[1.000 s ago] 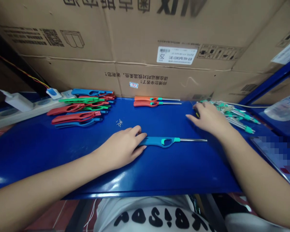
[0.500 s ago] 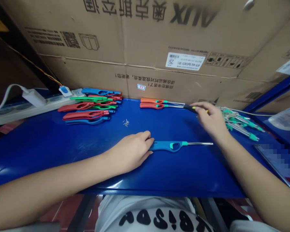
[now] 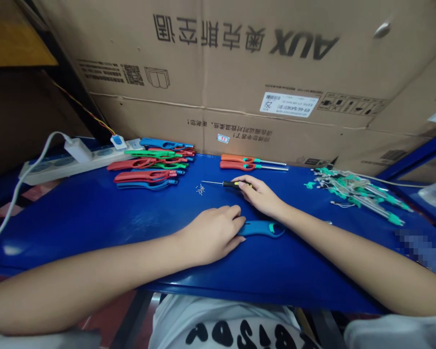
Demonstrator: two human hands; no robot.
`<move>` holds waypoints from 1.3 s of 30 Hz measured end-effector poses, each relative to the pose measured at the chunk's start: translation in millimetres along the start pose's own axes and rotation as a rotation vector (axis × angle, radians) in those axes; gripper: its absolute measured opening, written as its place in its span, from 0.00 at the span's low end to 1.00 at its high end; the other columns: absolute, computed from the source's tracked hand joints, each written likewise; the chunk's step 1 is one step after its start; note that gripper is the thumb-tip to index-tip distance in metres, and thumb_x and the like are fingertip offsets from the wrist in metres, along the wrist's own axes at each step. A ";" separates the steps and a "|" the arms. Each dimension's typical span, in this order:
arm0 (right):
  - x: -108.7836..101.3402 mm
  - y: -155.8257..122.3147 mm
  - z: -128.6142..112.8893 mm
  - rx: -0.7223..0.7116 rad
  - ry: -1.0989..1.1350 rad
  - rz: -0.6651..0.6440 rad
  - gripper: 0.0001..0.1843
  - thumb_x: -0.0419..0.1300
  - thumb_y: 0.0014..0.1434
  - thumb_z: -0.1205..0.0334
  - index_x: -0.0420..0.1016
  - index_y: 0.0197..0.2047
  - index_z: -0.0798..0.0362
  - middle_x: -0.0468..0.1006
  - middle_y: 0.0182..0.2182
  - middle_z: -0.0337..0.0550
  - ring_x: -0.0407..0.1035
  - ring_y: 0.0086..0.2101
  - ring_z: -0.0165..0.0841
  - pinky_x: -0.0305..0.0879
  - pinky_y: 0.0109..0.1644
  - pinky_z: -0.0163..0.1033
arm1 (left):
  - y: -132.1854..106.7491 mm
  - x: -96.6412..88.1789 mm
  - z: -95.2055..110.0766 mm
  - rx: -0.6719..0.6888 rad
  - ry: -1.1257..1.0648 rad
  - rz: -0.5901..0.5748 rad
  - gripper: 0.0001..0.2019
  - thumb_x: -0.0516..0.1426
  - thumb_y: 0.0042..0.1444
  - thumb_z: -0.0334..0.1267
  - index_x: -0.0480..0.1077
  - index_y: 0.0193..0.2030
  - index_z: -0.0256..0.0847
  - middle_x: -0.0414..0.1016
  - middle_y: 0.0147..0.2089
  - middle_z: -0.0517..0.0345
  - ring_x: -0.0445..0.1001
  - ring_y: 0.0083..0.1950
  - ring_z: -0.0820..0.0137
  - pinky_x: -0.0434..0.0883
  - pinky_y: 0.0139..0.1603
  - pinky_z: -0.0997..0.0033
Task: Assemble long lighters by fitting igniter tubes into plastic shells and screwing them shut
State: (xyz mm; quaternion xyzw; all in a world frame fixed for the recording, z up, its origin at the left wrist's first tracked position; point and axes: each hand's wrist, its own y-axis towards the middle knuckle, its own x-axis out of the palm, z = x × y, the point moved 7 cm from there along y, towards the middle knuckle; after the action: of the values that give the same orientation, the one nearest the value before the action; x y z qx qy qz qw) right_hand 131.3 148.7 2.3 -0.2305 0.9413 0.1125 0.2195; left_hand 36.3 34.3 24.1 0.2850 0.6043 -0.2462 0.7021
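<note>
My left hand is closed around the handle end of a blue gas lighter lying on the blue tabletop. My right forearm hides most of that lighter's metal barrel. In my right hand is a screwdriver with a black and yellow handle. Its thin shaft points left, and the tip is just above or beside a small heap of screws; whether it touches them I cannot tell. Behind my right hand, an orange lighter and a red lighter lie side by side with their barrels to the right.
Several lighter casings in red, blue and green lie in a pile at the left. A white power strip with a plugged-in adapter stands behind them. Loose barrels with green parts are heaped at the right. A cardboard box walls off the back.
My right hand has swung left from beside the orange and red lighters' barrels, bringing the screwdriver to the screws. My left hand still holds the blue lighter. The camera view has shifted a little.
</note>
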 end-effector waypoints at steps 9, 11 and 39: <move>2.4 2.7 0.6 0.066 0.085 -0.003 0.17 0.52 0.64 0.52 0.74 0.48 0.52 0.64 0.22 0.34 0.57 0.24 0.29 0.54 0.28 0.35 | -0.2 -0.4 -0.1 -0.007 -0.016 -0.010 0.15 0.56 0.66 0.42 0.72 0.54 0.36 0.72 0.48 0.49 0.74 0.44 0.60 0.73 0.41 0.61; 1.8 1.7 -0.5 0.084 0.129 -0.007 0.16 0.53 0.64 0.53 0.74 0.47 0.52 0.62 0.21 0.32 0.55 0.22 0.29 0.51 0.26 0.35 | 0.0 -0.7 0.2 -0.004 -0.016 -0.008 0.15 0.56 0.66 0.42 0.73 0.54 0.36 0.72 0.48 0.49 0.74 0.44 0.60 0.73 0.41 0.61; -0.9 -5.6 -3.8 0.184 0.254 0.009 0.14 0.55 0.61 0.54 0.75 0.45 0.51 0.62 0.21 0.32 0.54 0.20 0.26 0.46 0.23 0.33 | 0.5 -1.2 -0.6 -0.012 -0.031 -0.011 0.15 0.56 0.66 0.42 0.73 0.54 0.37 0.72 0.48 0.49 0.74 0.43 0.61 0.73 0.40 0.62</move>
State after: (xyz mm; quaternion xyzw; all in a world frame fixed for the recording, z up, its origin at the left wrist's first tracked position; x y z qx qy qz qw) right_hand 133.4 143.0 5.5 -0.2178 0.9687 -0.0034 0.1187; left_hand 36.0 35.0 25.3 0.2733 0.5963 -0.2509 0.7119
